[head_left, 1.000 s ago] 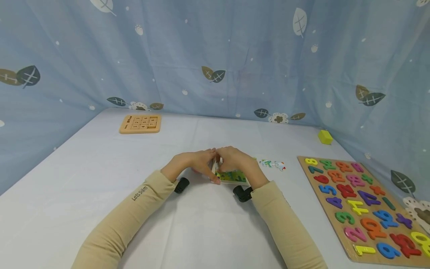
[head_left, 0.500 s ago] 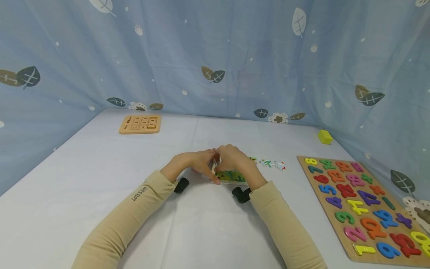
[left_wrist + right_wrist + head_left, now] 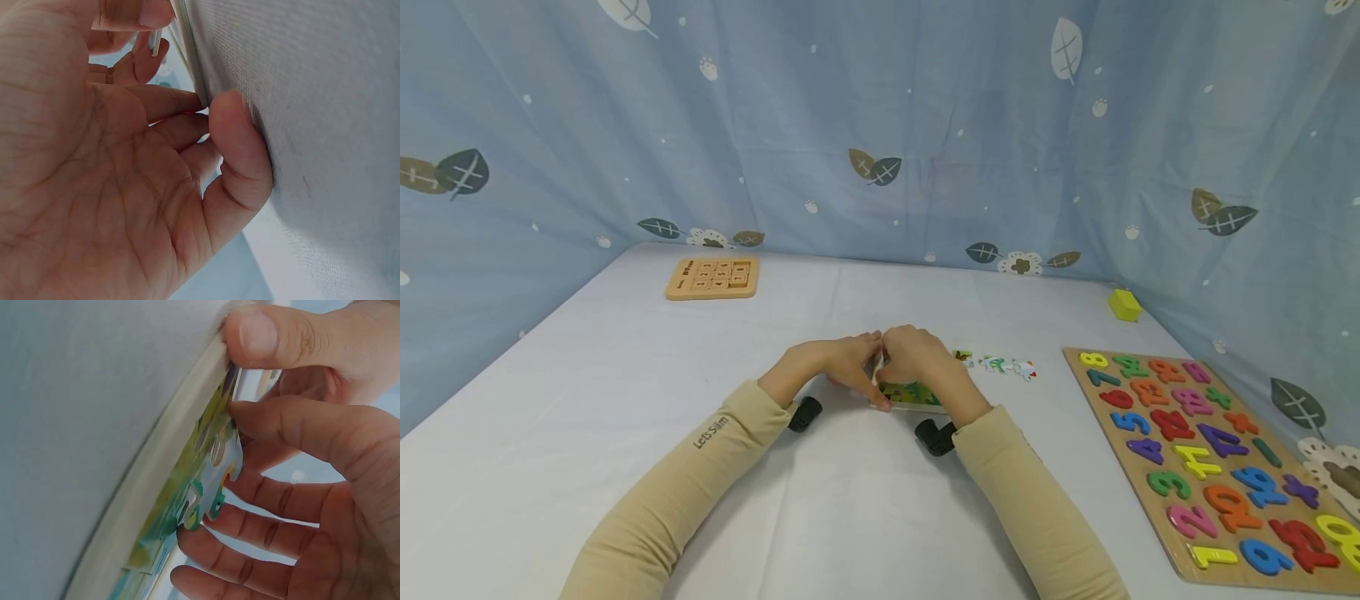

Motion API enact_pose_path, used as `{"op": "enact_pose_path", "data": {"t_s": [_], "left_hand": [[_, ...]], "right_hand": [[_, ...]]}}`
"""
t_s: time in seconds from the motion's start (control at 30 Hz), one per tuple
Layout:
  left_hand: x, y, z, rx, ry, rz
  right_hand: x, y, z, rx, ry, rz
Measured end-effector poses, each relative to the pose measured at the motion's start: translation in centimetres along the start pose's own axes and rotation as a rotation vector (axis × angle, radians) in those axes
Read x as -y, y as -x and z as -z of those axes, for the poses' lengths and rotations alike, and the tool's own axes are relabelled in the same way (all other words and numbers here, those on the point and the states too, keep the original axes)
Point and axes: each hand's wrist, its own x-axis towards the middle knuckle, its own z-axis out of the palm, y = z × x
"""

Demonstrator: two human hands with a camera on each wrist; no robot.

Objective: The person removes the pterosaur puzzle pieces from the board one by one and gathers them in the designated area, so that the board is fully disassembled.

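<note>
Head view, centre of frame: both hands at a small picture-puzzle board [image 3: 913, 397] on the white tabletop [image 3: 850, 517]. Left hand [image 3: 844, 360] grips the board's left end, thumb at the near corner, fingers round toward the far side; in the left wrist view fingertips touch the board's edge. Right hand [image 3: 917, 354] pinches a puzzle piece [image 3: 228, 453] between thumb and fingers; right wrist view shows this piece at mid-frame, tilted over the printed surface, its tabs visible. Cannot tell whether it touches the board. Head view, just right of the right hand: three loose pieces [image 3: 992, 364] in a row, the nearest partly behind the hand. Upper left: wooden number slide puzzle [image 3: 711, 277], lying flat. Right of frame, toward the back: yellow block [image 3: 1124, 305]. Lower right: wooden number board [image 3: 1176, 552] carrying coloured numerals and signs, cut by the frame edge. Both sleeves beige [image 3: 692, 467]. Backdrop: blue curtain [image 3: 775, 117], leaf pattern.
</note>
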Motion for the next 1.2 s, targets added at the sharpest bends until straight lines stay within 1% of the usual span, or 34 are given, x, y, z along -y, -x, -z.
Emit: {"op": "enact_pose_path", "data": {"t_s": [0.1,0.33,0.53,0.7,1.03,1.2], "left_hand": [[0.0,0.1,0.1,0.010,-0.003,0.020],[-0.2,0.1,0.1,0.028,-0.036,0.047],[-0.3,0.2,0.1,0.028,-0.043,0.061],[-0.3,0.2,0.1,0.023,-0.038,0.063],[-0.4,0.3,0.1,0.016,-0.030,0.057],[-0.3,0.2,0.1,0.017,-0.040,0.061]], "right_hand": [[0.0,-0.1,-0.1,-0.004,-0.005,0.000],[-0.4,-0.1,0.1,-0.012,-0.055,-0.034],[-0.7,-0.2,0.2,0.008,-0.048,-0.036],[-0.9,-0.1,0.4,0.022,-0.046,-0.020],[-1.3,0.0,0.7,0.046,-0.059,0.044],[-1.3,0.1,0.8,0.049,-0.055,0.052]]}}
